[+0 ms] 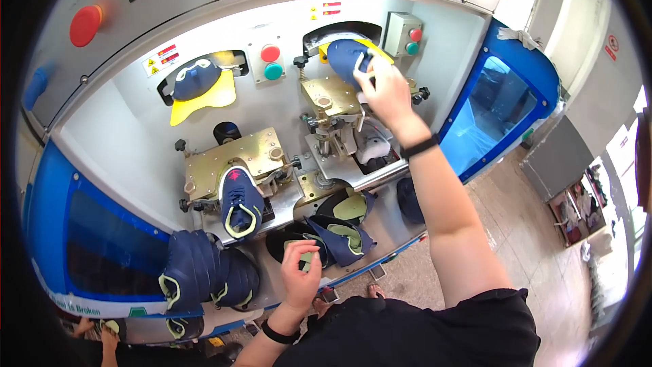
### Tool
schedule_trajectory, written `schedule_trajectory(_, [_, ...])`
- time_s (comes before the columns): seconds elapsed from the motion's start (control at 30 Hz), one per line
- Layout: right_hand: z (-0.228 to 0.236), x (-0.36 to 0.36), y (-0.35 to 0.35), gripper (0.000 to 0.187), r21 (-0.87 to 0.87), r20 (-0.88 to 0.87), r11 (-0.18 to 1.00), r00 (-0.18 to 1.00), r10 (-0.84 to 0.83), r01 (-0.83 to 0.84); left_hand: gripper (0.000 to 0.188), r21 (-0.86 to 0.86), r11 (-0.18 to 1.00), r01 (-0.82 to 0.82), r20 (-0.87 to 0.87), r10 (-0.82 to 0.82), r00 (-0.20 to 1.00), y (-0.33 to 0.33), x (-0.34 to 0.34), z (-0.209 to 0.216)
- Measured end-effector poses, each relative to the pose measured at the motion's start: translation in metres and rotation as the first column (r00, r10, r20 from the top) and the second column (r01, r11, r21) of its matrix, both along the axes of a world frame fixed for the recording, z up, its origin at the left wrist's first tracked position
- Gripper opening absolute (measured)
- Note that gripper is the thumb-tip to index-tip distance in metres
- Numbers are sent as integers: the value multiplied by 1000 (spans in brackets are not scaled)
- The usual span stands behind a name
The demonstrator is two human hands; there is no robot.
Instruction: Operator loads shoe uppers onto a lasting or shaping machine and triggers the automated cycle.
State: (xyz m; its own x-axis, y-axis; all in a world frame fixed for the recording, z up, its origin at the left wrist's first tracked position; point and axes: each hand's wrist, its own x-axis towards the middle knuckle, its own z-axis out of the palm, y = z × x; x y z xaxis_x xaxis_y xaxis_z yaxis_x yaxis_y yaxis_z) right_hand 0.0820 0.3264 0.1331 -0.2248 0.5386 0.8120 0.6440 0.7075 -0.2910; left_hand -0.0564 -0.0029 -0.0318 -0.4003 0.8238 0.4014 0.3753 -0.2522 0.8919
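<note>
My right hand (386, 94) reaches to the right-hand station and pinches the edge of a navy shoe upper (348, 60), which sits over a form with a yellow plate (382, 54) behind it. Loosely bent, with a gap between thumb and fingers, my left hand (299, 275) hovers over the front ledge beside navy uppers with pale green linings (346, 239). At the left station another navy upper (195, 81) covers a form above a yellow flap (204, 102). A laced navy shoe upper with a red mark (239, 202) leans against the left metal plate (238, 156).
Stacked navy uppers (193, 268) lie at the ledge's left. Red and green buttons (272, 61) stand between the stations. A blue-framed side window (499, 102) bounds the machine at right. Another person's hand (109, 340) holds an upper at lower left.
</note>
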Motion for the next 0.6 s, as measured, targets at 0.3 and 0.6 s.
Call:
schedule_trajectory(0.3, [-151, 101, -129, 28, -59, -151, 998, 987, -46, 38, 15, -32, 863, 504, 514, -418, 749, 72, 49, -28])
schedule_trajectory(0.6, [-156, 99, -114, 16, -319, -68, 943, 995, 78, -96, 67, -75, 836, 544, 929, -139, 342, 189, 111, -13])
